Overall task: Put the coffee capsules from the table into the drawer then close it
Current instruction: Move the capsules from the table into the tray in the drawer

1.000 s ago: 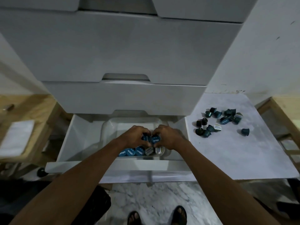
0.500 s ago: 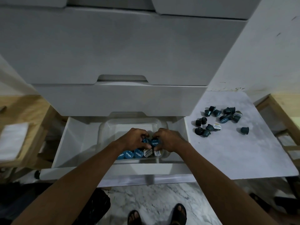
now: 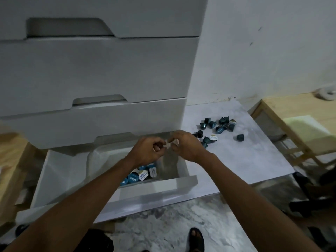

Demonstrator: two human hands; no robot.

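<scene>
Lifting clear of drawer [image 3: 60, 175], your left hand [image 3: 148, 151] and right hand [image 3: 185, 146] now hover above it, fingers loosely curled, holding nothing. Stowed capsules [image 3: 141, 176] lie below at 6 o'clock. Loose capsules [image 3: 218, 128] wait on table [image 3: 245, 160] at 2 o'clock: more trips needed.

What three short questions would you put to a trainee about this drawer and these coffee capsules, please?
1. Fill in: the stowed capsules lie in a clear ___ inside the bottom drawer.
2. Choose: the loose capsules lie on A) the floor, B) the white table right of the drawers, C) the wooden shelf.
3. True or false: the bottom drawer is already closed.
Key: 1 tub; 2 B; 3 false.
</scene>
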